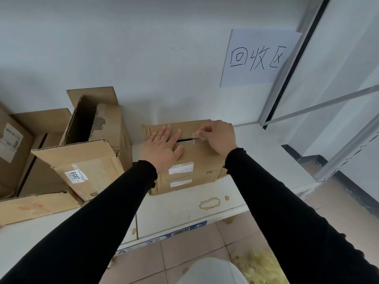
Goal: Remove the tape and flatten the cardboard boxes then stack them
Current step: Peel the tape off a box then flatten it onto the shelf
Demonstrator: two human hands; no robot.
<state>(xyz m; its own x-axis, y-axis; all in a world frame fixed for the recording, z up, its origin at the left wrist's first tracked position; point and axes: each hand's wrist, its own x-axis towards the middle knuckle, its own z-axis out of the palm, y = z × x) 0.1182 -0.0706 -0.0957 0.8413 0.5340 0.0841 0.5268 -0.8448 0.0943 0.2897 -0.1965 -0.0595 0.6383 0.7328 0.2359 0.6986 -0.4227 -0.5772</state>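
Observation:
A small closed cardboard box with white labels stands on the white shelf, close to the wall. My left hand lies flat on its top, fingers spread, pressing on the left part of the lid. My right hand pinches a strip of clear tape at the seam between the top flaps, where a dark gap shows. To the left, an open box labelled 2859 lies tipped on its side.
More cardboard boxes stand at the far left, and a flat cardboard piece lies at the shelf's front left. A paper sign hangs on the wall. A metal shelf upright stands to the right. Tiled floor and yellowish shredded filler lie below.

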